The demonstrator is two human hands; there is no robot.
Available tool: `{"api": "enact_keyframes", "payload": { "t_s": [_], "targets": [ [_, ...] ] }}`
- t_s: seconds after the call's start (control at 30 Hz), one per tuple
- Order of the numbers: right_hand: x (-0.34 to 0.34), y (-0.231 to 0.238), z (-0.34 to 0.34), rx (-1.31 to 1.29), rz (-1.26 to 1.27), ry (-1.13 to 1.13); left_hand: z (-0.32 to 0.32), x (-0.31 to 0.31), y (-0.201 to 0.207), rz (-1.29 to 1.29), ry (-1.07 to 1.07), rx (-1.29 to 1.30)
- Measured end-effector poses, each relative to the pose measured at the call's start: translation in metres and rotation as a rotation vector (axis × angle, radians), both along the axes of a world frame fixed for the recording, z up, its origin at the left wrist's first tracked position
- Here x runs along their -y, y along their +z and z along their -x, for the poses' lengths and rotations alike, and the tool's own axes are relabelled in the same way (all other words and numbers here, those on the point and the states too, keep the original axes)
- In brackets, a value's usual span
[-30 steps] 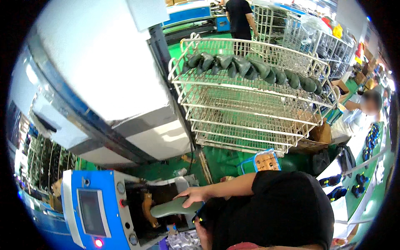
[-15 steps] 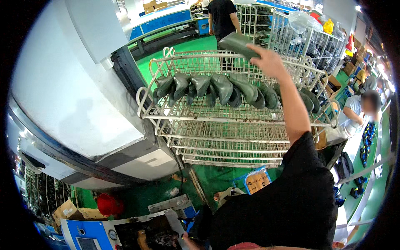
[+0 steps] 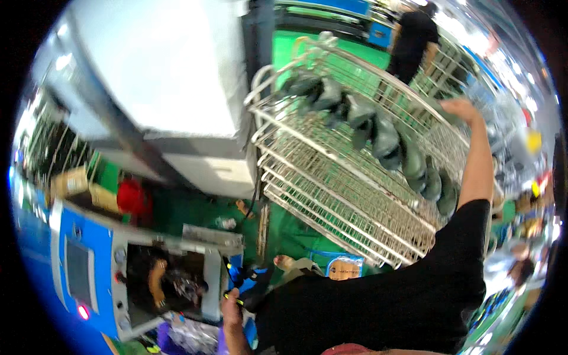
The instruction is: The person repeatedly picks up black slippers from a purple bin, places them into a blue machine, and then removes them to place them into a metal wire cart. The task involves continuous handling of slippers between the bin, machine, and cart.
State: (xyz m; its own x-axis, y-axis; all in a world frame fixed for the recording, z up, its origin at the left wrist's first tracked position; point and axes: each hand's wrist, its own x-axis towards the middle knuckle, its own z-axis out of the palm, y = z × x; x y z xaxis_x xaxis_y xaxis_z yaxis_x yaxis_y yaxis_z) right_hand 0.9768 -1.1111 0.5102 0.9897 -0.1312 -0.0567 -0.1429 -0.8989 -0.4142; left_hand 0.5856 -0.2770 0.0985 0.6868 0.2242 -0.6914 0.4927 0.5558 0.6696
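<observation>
My right hand (image 3: 464,111) reaches out over the far side of a white wire rack (image 3: 414,253). It is closed on a dark green shoe last, blurred and partly covered by my fingers. A row of similar dark green shoe lasts (image 3: 386,142) lies across the rack's top tier, below and left of that hand. Down at the lower middle, my left hand (image 3: 232,310) grips a black shoe upper (image 3: 255,290) with blue and yellow accents. Part of the upper is hidden behind my black sleeve and body.
A machine with a blue panel (image 3: 97,260) and a dark open cavity stands at lower left. Behind it are a red bucket (image 3: 134,196) and a cardboard box (image 3: 70,182). A white column (image 3: 177,71) borders the rack. Another person (image 3: 414,38) stands beyond it.
The view has swung left and down, so the rack now slants and more of the machine shows. My right hand still holds the last; my left hand and the upper show more fully.
</observation>
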Motion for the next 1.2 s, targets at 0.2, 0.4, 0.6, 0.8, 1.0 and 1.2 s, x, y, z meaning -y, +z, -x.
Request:
{"api": "enact_keyframes", "payload": {
  "t_s": [0.2,0.4,0.6,0.8,1.0,1.2],
  "targets": [
    [0.041,-0.080,-0.033,-0.023,0.023,-0.048,0.113,-0.049,0.047,-0.257,-0.157,0.148],
    [-0.022,-0.040,-0.071,0.155,0.573,-0.137,0.296,-0.112,0.132,-0.173,0.656,0.447],
    [-0.272,-0.049,-0.058,0.383,0.377,0.253,0.414,-0.162,0.064,-0.957,0.907,-0.258],
    [-0.731,-0.111,0.106,0.514,0.004,1.143,0.421,-0.138,-0.101,-0.992,0.310,-0.844],
    [-1.019,-0.183,0.293,0.932,-0.501,1.572,0.423,-0.238,0.002,-0.588,-0.100,-0.666],
    [-1.095,-0.251,0.328,1.394,-0.413,1.287,0.434,-0.425,-0.054,-0.906,0.559,-0.360]
  ]
}}
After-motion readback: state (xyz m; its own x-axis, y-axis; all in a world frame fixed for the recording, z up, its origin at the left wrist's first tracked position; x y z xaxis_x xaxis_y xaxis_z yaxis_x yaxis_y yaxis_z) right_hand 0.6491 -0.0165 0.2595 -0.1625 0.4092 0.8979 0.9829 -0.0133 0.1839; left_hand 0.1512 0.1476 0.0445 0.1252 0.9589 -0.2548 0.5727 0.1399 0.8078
